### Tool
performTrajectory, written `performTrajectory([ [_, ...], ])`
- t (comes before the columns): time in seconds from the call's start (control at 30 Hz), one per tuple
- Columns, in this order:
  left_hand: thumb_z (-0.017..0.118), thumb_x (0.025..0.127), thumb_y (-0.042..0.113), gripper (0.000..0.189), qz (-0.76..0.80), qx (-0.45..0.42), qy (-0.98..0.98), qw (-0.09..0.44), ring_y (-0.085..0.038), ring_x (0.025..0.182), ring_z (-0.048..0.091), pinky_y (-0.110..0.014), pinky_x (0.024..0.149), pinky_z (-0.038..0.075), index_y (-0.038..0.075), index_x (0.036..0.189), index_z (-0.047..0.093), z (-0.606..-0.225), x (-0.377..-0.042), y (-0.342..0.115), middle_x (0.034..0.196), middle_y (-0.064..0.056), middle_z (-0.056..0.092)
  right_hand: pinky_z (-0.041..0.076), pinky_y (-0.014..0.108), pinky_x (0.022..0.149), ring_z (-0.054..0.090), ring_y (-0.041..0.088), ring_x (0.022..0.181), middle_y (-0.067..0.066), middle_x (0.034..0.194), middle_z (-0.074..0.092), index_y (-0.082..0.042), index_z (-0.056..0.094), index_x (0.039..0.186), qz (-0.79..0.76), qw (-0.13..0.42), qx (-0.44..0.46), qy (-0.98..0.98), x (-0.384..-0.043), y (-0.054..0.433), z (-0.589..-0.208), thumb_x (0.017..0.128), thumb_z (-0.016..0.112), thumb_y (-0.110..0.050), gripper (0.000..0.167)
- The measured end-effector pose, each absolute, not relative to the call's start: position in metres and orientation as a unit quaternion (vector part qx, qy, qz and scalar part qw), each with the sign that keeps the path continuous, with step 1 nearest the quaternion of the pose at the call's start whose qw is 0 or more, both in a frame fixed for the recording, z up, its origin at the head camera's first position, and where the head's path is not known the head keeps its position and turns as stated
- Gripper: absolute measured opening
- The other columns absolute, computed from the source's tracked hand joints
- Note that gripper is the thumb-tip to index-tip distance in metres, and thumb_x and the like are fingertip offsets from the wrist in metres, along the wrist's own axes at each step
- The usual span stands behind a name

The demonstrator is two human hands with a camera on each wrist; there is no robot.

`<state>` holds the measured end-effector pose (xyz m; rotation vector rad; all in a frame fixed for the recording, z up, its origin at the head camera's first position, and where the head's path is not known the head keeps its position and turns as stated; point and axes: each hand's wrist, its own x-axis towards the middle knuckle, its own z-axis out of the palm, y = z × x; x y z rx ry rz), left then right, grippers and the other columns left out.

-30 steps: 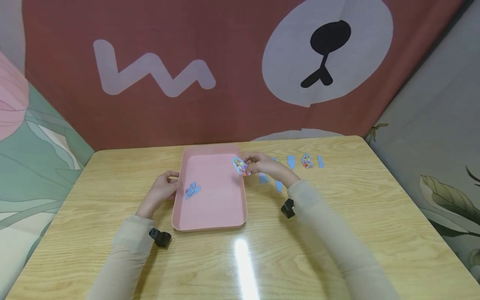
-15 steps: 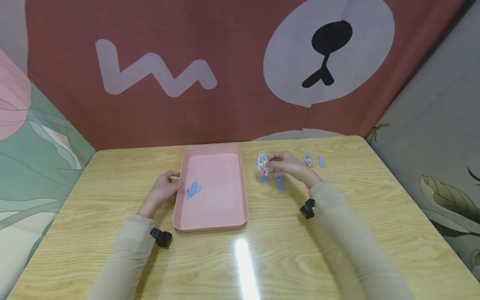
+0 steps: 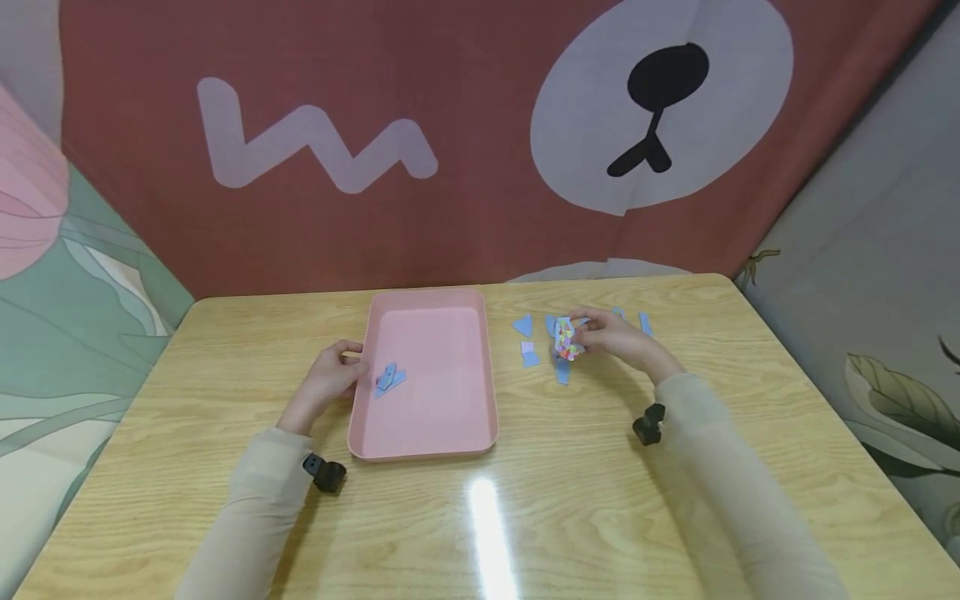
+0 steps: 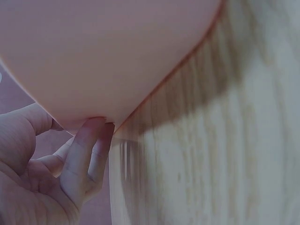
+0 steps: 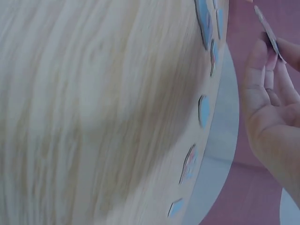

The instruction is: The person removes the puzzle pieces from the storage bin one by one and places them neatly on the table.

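Note:
A pink tray lies on the table, with a few overlapping blue puzzle pieces inside near its left wall. My left hand holds the tray's left edge; in the left wrist view its fingertips press the outer wall and the thumb lies at the rim. Right of the tray, my right hand pinches a flat puzzle piece printed in many bright colours. That piece is raised over the blue ones below it. Seen edge-on in the right wrist view, the held piece sits between thumb and fingers.
Loose blue puzzle pieces lie right of the tray: a triangular piece, one with a pinkish patch, a piece below the held one and a narrow strip. A red curtain hangs behind the table's back edge.
My right hand has moved right with the coloured piece, from over the tray's right rim to above the loose pieces. The left hand stays at the tray's edge.

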<state>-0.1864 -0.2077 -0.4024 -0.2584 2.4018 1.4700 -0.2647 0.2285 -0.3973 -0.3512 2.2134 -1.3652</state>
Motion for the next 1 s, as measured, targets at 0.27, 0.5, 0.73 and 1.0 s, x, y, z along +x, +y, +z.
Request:
performTrajectory([
  [0.27,0.045,0.095,0.012,0.049,0.509,-0.092,0.842,0.155,-0.015,0.087,0.063,-0.025,0.068,0.056,-0.005,0.139,0.036,-0.404,-0.187,-0.208,0.126,-0.029,0.053,0.049,0.031,0.081,0.051,0.009,0.08,-0.003,0.082,0.051,-0.001,0.029,0.146,-0.495,0.285,-0.129,0.811,-0.261,0.246,-0.398,0.095,0.051,-0.012,0.057],
  [0.5,0.046,0.094,0.011,0.049,0.51,-0.091,0.841,0.154,-0.015,0.087,0.063,-0.025,0.068,0.056,-0.005,0.139,0.036,-0.403,-0.187,-0.208,0.126,-0.029,0.053,0.051,0.027,0.079,0.054,0.008,0.079,-0.003,0.081,0.053,0.002,0.03,0.145,-0.492,0.283,-0.128,0.813,-0.259,0.256,-0.402,0.094,0.052,-0.01,0.056],
  [0.73,0.045,0.094,0.011,0.049,0.515,-0.086,0.839,0.153,-0.016,0.087,0.063,-0.026,0.068,0.056,-0.006,0.139,0.035,-0.404,-0.188,-0.207,0.126,-0.03,0.053,0.05,0.026,0.075,0.052,0.009,0.076,-0.001,0.087,0.052,0.002,0.032,0.143,-0.48,0.29,-0.116,0.82,-0.256,0.263,-0.403,0.094,0.052,-0.01,0.054],
  [1.0,0.045,0.095,0.012,0.05,0.517,-0.086,0.837,0.158,-0.016,0.088,0.064,-0.026,0.068,0.056,-0.007,0.14,0.033,-0.401,-0.186,-0.208,0.127,-0.031,0.052,0.048,0.024,0.072,0.05,0.007,0.074,-0.005,0.083,0.051,0.004,0.029,0.145,-0.489,0.298,-0.112,0.812,-0.256,0.268,-0.407,0.095,0.052,-0.009,0.056],
])
